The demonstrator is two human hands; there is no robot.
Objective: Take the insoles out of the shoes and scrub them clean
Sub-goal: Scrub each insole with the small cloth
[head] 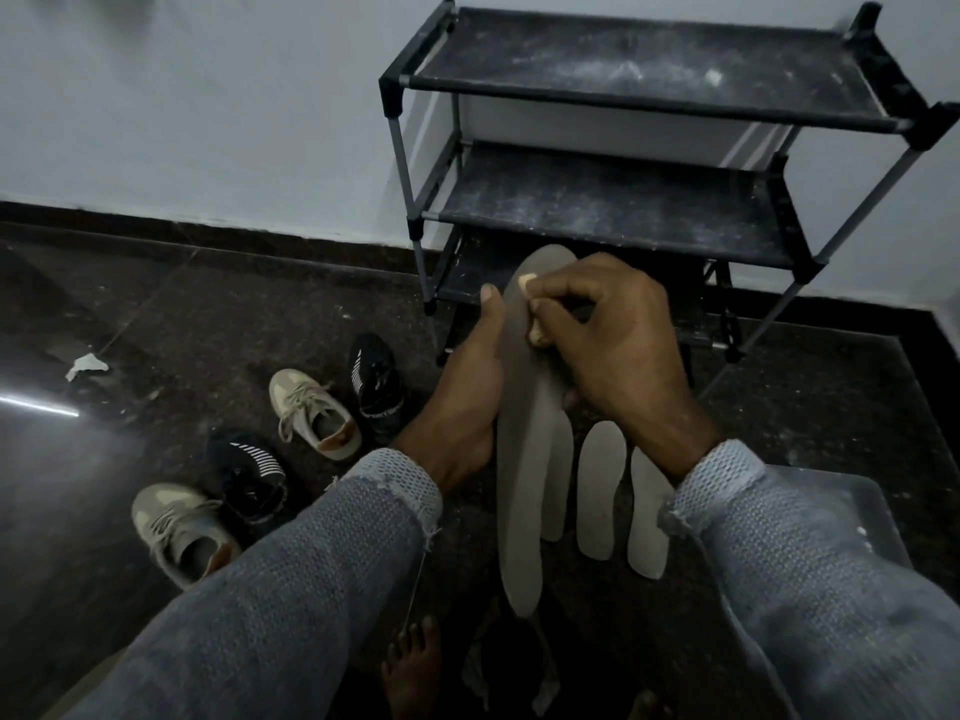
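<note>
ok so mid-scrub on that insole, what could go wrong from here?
1. The left hand grips the insole along one edge only; pressure from the right hand and its small scrubber could bend it or make it slip.
2. Three more insoles lie right beneath on a gritty floor; a drop would likely re-soil it.
3. Light is dim, so leftover dirt may go unseen.

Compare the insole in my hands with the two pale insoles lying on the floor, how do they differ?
The held insole is gripped by the left hand and worked on by the right hand, raised off the ground; the floor insoles lie flat and untouched. The held insole looks darker grey and larger, being nearer the camera; the floor insoles look paler. All share a similar foot-shaped outline.
</note>
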